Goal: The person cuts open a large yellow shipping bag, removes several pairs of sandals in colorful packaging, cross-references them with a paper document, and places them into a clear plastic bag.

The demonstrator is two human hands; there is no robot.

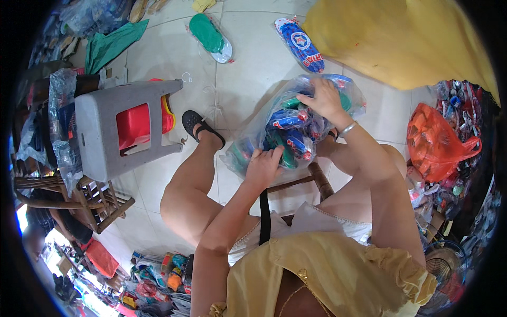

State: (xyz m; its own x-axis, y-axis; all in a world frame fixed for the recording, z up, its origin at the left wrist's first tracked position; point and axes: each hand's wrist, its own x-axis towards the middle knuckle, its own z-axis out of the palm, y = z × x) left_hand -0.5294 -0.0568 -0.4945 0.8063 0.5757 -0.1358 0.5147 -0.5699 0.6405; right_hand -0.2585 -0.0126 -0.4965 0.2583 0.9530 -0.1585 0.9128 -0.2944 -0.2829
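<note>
A large clear plastic bag [253, 134] sits on the floor between my knees, filled with several plastic-wrapped slippers in blue and green. My left hand [264, 166] grips the bag's near edge, fingers curled over the plastic. Over the far side of the bag lies my right hand [325, 100], thumb spread from the fingers; the fingertips rest among the wrapped goods and are partly blurred. Beyond the bag, a wrapped green-and-white slipper [210, 38] and a wrapped blue slipper [300, 44] bearing writing and a star emblem lie on the tiles.
A grey plastic stool [95, 130] lies on its side at left, near a bamboo chair [89, 202]. Yellow sheeting [396, 35] covers the far right floor. A red plastic bag [431, 146] sits on piled goods at right, with a fan [443, 263] nearer. Another person appears at lower left.
</note>
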